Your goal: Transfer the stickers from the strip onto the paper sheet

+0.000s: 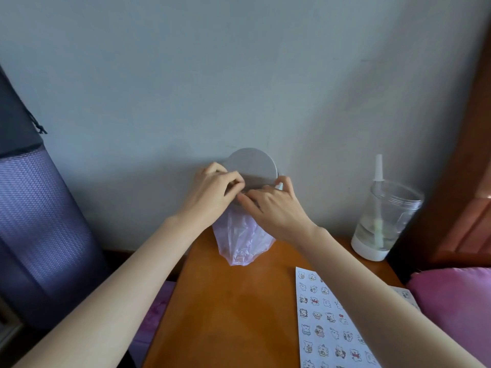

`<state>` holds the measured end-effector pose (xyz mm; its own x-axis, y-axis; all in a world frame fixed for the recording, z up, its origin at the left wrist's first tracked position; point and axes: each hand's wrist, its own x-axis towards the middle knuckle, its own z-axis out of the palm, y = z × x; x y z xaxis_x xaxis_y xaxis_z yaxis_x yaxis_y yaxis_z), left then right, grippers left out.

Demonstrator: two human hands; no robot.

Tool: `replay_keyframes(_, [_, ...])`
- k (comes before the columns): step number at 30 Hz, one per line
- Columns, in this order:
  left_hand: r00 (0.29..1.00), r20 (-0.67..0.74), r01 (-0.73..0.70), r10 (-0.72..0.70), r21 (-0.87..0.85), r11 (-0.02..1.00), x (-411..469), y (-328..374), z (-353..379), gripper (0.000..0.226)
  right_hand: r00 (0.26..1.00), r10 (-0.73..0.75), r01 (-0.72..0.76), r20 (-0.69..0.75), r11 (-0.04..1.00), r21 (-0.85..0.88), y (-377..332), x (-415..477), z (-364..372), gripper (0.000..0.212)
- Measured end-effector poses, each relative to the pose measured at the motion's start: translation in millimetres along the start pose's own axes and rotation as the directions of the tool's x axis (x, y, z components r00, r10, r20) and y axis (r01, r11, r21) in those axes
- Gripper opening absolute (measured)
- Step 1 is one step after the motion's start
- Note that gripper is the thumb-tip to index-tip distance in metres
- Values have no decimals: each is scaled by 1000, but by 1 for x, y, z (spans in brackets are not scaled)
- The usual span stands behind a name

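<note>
Grey lid under both hands

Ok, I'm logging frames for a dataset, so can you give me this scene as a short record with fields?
surface: wooden table
hands: left hand and right hand both at the bin by the wall
grip: cannot tell what the fingers hold
bin: grey lid, pink bag hanging below
stickers: sticker sheet flat on table, near right, no hand on it
drink: cup right of bin, straw inside, some liquid
</note>
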<state>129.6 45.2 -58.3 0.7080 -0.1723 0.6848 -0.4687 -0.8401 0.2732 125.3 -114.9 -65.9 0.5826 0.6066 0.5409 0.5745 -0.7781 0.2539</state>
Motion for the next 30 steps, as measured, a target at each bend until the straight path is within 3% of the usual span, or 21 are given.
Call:
replay_keyframes(3, [993, 101, -68, 64, 30, 997, -12, -3, -5, 36, 996, -86, 86, -15, 996, -29, 8, 5, 0, 32])
replay_keyframes(6, [947, 310, -160, 89, 211, 964, -5, -6, -7, 62, 996, -84, 83, 32, 995, 53, 13, 12, -3, 30])
replay_keyframes(8, [904, 424, -188, 56, 276, 943, 4, -2, -6, 50, 997, 28, -38, 77, 989, 141, 12, 13, -6, 28])
replay_keyframes(10, [889, 454, -186, 50, 260, 948, 9, 5, -5, 38, 987, 154, -158, 36, 952, 263, 11, 9, -7, 23])
replay_keyframes(12, [896, 441, -183, 56, 251, 950, 10, 6, -4, 38, 975, 219, -196, -33, 924, 328, 7, 5, -4, 22])
replay_keyframes(13, [900, 431, -188, 58, 265, 946, 9, 5, -3, 39, 975, 214, -190, -55, 941, 281, 4, 2, -1, 25])
replay_keyframes(16, [918, 385, -208, 93, 269, 940, 4, -3, 5, 44, 982, 153, -147, -109, 987, 58, -2, -1, 7, 32])
replay_keyframes(19, [946, 284, -227, 159, 226, 948, -3, -9, 10, 56, 995, 30, -35, -93, 998, -60, -2, 4, 3, 29])
replay_keyframes(21, [975, 190, -139, 118, 103, 985, -8, -8, 10, 43, 997, -41, 36, -71, 996, -77, 2, 4, 3, 29])
replay_keyframes(23, [993, 114, -1, 5, -32, 999, -13, -3, 5, 25, 1000, 5, -5, -13, 1000, 14, 6, 7, 4, 31])
replay_keyframes(25, [993, 112, 42, -35, -58, 997, -15, -1, 4, 21, 997, 79, -75, -20, 986, 147, 7, 4, 7, 36])
replay_keyframes(30, [995, 18, 98, -97, -108, 989, -11, 6, -11, 19, 950, 199, -132, -240, 955, 267, 7, -4, -9, 17])
